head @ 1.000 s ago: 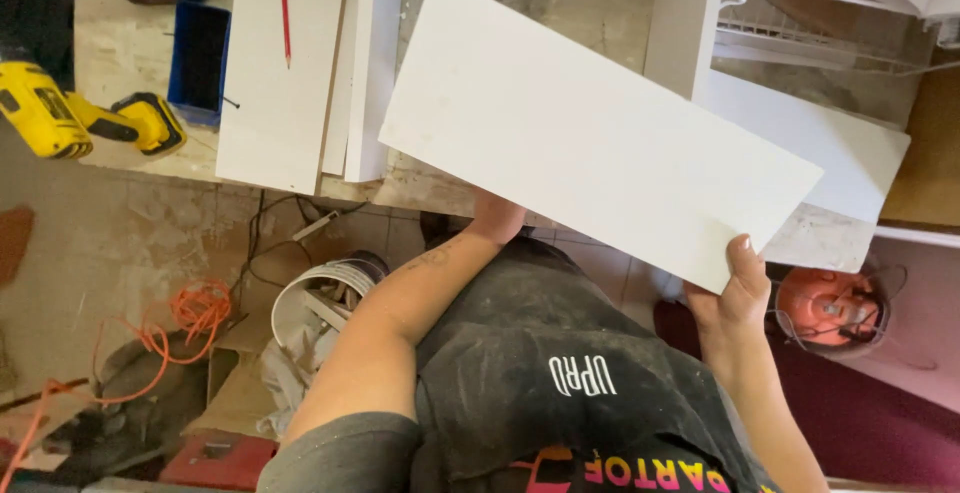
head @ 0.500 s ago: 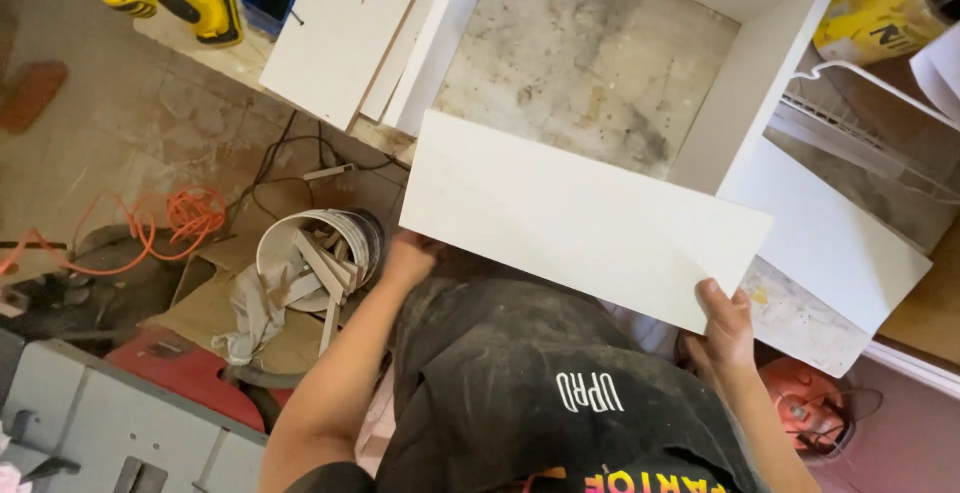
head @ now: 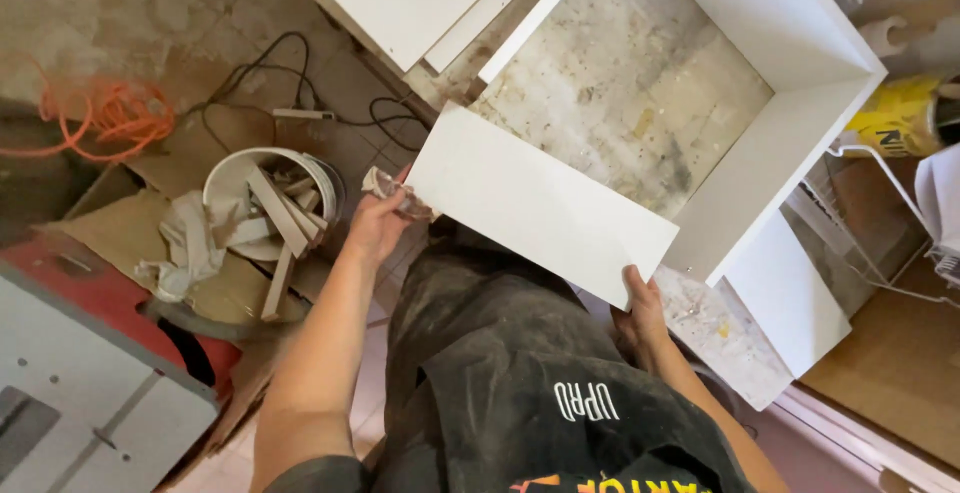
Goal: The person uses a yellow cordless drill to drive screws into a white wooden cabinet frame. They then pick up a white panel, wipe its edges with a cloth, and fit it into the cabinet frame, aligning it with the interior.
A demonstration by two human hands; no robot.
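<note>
Open cabinet frame (head: 800, 143) interior (board (head: 540, 203) across front)

White panel (head: 540, 208), white cabinet frame (head: 790, 63), white bucket (head: 235, 183), orange cord (head: 105, 113), black cable (head: 255, 73), mottled grey floor (head: 620, 83).

Single head cam, looks steeply down, close over white panel (head: 540, 208) & floor.

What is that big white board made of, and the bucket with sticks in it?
The board held by the left hand and right hand looks like laminated wood panel: smooth, matte white, with straight, thin edges. The bucket seems to be white plastic, with a thin round rim. The sticks look like bare pale wood offcuts.
</note>
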